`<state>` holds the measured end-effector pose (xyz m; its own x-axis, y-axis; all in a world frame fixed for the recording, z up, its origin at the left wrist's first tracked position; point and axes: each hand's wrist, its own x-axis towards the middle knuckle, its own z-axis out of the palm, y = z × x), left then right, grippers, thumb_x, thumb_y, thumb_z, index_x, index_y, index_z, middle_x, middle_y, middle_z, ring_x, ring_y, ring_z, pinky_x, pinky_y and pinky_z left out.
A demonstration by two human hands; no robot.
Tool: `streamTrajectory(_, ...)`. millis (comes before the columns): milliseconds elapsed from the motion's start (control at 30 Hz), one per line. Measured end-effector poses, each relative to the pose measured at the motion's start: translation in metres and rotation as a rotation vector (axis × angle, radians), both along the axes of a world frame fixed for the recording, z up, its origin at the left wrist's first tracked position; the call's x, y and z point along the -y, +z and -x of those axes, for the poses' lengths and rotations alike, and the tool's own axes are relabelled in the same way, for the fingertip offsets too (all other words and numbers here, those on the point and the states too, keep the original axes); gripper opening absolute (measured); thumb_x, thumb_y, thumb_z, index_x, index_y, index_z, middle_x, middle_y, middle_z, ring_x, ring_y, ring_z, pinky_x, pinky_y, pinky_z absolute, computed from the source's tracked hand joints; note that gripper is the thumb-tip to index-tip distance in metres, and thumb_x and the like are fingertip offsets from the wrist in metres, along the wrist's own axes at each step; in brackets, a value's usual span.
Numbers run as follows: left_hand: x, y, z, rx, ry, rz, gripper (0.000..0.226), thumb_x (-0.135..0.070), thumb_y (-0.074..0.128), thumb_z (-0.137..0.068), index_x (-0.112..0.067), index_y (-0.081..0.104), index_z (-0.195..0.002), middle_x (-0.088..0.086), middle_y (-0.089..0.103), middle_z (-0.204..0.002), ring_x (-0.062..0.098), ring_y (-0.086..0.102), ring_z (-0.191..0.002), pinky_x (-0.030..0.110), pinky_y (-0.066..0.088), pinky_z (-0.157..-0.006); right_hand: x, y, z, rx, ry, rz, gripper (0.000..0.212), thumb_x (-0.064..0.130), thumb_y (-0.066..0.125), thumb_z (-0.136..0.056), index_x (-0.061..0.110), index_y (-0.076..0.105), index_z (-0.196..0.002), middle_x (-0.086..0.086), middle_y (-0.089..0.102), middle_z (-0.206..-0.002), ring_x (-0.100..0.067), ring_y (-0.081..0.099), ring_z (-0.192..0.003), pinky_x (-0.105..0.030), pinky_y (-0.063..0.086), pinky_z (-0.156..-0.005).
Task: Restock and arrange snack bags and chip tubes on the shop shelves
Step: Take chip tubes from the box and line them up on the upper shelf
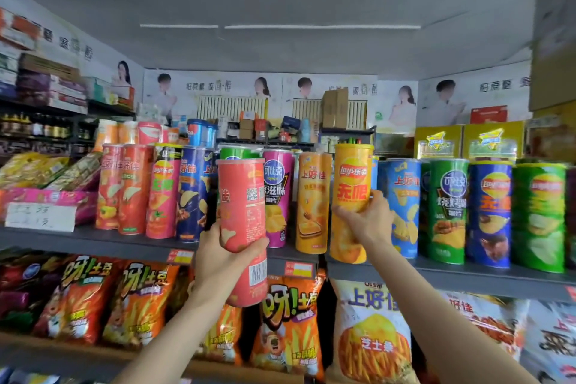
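the left hand [223, 254] grips a red chip tube [243, 227] around its lower half, thumb at 3 o'clock, the tube upright in front of the shelf [467, 276]. at 2 o'clock from it, the right hand [366, 221], forearm raised, clamps a yellow chip tube [350, 196] at mid-height, base at the shelf edge, in the row of tubes [448, 209].

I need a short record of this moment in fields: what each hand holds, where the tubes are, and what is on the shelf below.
left hand: grips red chip tube, raised in front of the shelf row
right hand: grips yellow chip tube, upright at the shelf edge
upper shelf: row of upright chip tubes, many colours
lower shelf: snack bags, mostly orange
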<state>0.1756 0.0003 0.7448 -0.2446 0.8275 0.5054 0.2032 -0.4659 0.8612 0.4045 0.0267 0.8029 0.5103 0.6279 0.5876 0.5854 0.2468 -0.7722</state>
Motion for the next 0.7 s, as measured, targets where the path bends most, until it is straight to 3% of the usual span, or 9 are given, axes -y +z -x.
streamTrajectory(167, -0.004, -0.005, -0.016, 0.000, -0.067, 0.004, 0.063, -0.034, 0.082, -0.064, -0.023, 0.051, -0.118, 0.001, 0.052, -0.116, 0.020, 0.056, -0.103, 0.037, 0.048, -0.086, -0.016, -0.003, 0.004, 0.083, 0.043, 0.076, 0.074, 0.044, 0.081, -0.063, 0.007, 0.048, -0.117, -0.015, 0.058, -0.117, -0.036, 0.051, -0.113, -0.049, 0.044, -0.095)
streamTrajectory(333, -0.006, -0.002, -0.025, -0.027, -0.070, 0.008, 0.059, -0.032, 0.080, -0.069, -0.023, 0.048, -0.118, -0.002, 0.046, -0.109, 0.014, 0.050, -0.094, 0.029, 0.041, -0.078, -0.022, 0.001, 0.003, 0.139, -0.045, 0.176, 0.083, 0.048, 0.074, -0.072, 0.003, 0.036, -0.130, -0.018, 0.041, -0.131, -0.037, 0.039, -0.124, -0.045, 0.038, -0.100)
streamTrajectory(500, -0.013, -0.008, -0.023, -0.051, -0.084, 0.003, 0.057, -0.035, 0.081, -0.065, -0.030, 0.047, -0.111, 0.000, 0.049, -0.112, 0.017, 0.053, -0.101, 0.031, 0.042, -0.079, -0.028, 0.002, 0.011, 0.198, -0.123, 0.199, 0.082, 0.047, 0.072, -0.075, 0.000, 0.033, -0.130, -0.017, 0.037, -0.134, -0.034, 0.035, -0.126, -0.040, 0.037, -0.099)
streamTrajectory(700, -0.019, -0.018, -0.020, -0.060, -0.077, 0.024, 0.065, -0.038, 0.082, -0.063, -0.023, 0.051, -0.119, 0.002, 0.050, -0.114, 0.021, 0.055, -0.105, 0.036, 0.047, -0.085, -0.036, 0.002, 0.022, 0.247, -0.181, 0.199, 0.076, 0.045, 0.071, -0.077, 0.001, 0.033, -0.127, -0.016, 0.036, -0.133, -0.032, 0.035, -0.125, -0.038, 0.038, -0.098)
